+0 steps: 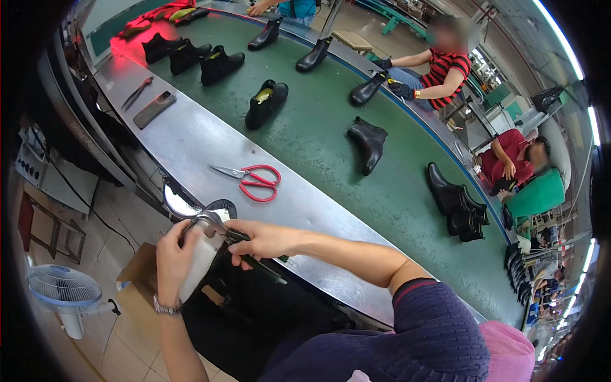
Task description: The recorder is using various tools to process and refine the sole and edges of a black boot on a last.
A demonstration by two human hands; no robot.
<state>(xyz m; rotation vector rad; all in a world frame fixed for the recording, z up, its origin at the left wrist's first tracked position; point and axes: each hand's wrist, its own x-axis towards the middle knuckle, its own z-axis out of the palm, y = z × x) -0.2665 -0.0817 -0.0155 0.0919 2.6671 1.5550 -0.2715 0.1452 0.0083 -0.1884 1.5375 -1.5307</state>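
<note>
My left hand (172, 258) is closed around a shoe (198, 270) whose white underside faces up, near the metal edge of the table. My right hand (254, 242) grips a pair of pincers (210, 219) with dark handles. Their metal jaws touch or nearly touch one end of the shoe; whether they pinch anything is too small to tell. Just beyond my hands lie scissors (251, 178) with red handles, blades apart and pointing left. A phone (154, 109) and a slim dark tool (137, 93) rest farther left on the metal strip (191, 140).
Black ankle boots and shoes (266, 105) stand spaced along the green belt (305, 146). Red light falls on the belt's far left end. Across it sit co-workers, one in a striped shirt (445, 70). A white fan (63, 290) and a cardboard box (137, 286) stand at lower left.
</note>
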